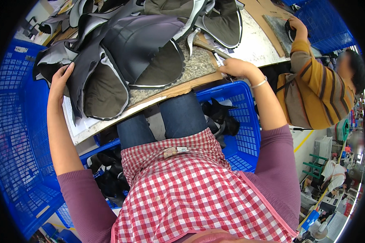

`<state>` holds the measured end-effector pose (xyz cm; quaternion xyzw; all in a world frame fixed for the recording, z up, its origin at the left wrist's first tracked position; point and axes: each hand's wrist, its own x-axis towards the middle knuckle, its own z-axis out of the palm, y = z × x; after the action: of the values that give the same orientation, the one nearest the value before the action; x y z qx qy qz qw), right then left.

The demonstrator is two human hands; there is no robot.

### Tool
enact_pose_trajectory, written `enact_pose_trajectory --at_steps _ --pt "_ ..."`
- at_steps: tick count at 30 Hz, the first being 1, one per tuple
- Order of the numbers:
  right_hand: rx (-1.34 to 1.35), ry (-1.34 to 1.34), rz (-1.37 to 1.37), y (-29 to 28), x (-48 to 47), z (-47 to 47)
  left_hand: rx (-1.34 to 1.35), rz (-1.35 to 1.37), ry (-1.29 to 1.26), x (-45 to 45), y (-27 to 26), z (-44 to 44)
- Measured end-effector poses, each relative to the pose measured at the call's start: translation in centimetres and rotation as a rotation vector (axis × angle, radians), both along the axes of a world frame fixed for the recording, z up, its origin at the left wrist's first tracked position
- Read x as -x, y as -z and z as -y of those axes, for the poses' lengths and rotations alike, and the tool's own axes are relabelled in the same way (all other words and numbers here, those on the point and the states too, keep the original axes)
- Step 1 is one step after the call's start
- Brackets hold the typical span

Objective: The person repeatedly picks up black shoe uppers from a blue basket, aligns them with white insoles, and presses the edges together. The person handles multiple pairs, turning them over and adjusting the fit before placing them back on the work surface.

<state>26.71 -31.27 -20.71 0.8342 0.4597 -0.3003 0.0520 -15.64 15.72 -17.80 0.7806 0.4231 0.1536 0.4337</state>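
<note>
My left hand (61, 78) grips the left edge of a black shoe upper (89, 70), thumb on top and fingers beneath. Its brown lining (105, 88) faces up, and part of it overhangs the workbench edge. Beside it lies another black upper (130, 42) with a white-edged lined flap (162, 65). At the bench's front edge, my right hand (238, 67) is closed around a slim pale tool (218, 59), mostly hidden by the fingers. A hammer (205, 46) lies just beyond, its handle reaching that hand; whether they touch is unclear.
More uppers (222, 24) are heaped across the workbench (255, 39). Blue crates stand at the left (21, 100) and below the bench (246, 121), the latter with black pieces (220, 118). To the right, a co-worker (316, 88) holds a black piece over a slab (276, 32).
</note>
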Motion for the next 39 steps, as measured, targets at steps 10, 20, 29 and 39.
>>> enact_pose_trajectory --at_steps 10,20,29,39 --pt "0.283 -0.214 0.239 1.5 -3.6 -4.9 0.104 0.250 -0.093 6.2 -4.9 4.1" --pt "-0.662 0.199 0.000 0.0 -2.0 -5.2 -0.541 0.683 0.021 14.0 -13.8 17.6" --pt "-0.996 -0.088 -0.614 -2.2 19.6 -1.9 -0.821 0.000 0.160 3.3 -5.6 25.0" --pt "-1.293 0.047 -0.794 3.2 30.4 -3.6 0.023 -0.011 -0.194 9.9 -0.7 26.2"
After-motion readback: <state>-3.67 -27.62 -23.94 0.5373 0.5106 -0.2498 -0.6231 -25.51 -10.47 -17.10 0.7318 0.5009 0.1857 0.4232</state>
